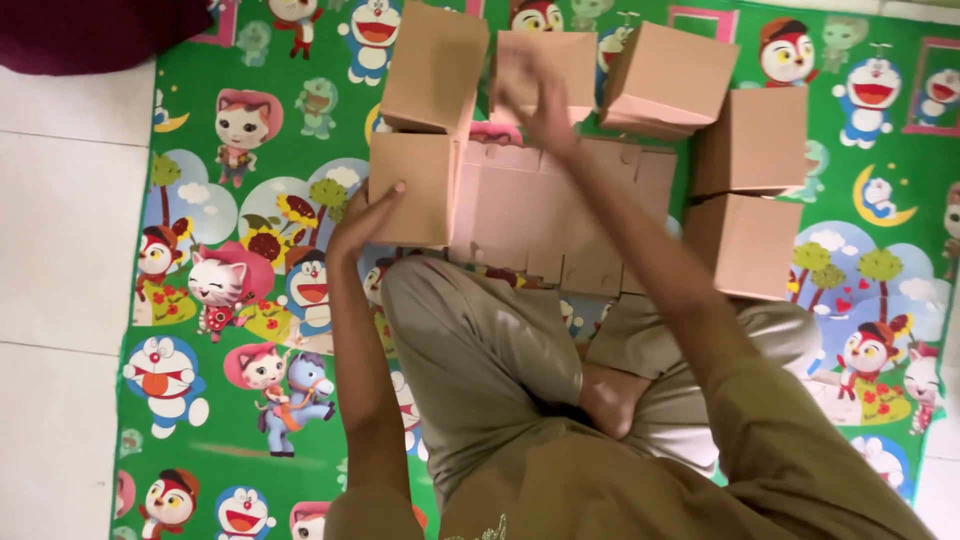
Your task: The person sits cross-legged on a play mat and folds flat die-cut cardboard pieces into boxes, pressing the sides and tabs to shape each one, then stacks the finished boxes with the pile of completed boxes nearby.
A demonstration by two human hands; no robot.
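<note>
On a green cartoon-print mat (pixel 250 330), a person sits cross-legged among folded cardboard boxes. Left hand (pixel 365 222), fingers pressed together, rests flat against the near-left box (pixel 412 185). Right hand (pixel 540 95), blurred, reaches far over the flat unfolded cardboard sheets (pixel 560 215) lying just beyond the knees; whether its fingers grip anything cannot be told. More boxes (pixel 750 190) stand stacked at right, white floor tiles (pixel 60 230) at left.

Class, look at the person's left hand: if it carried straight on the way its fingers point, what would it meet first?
The left hand already touches the folded brown box ahead of its fingers, so it meets that first.
</note>
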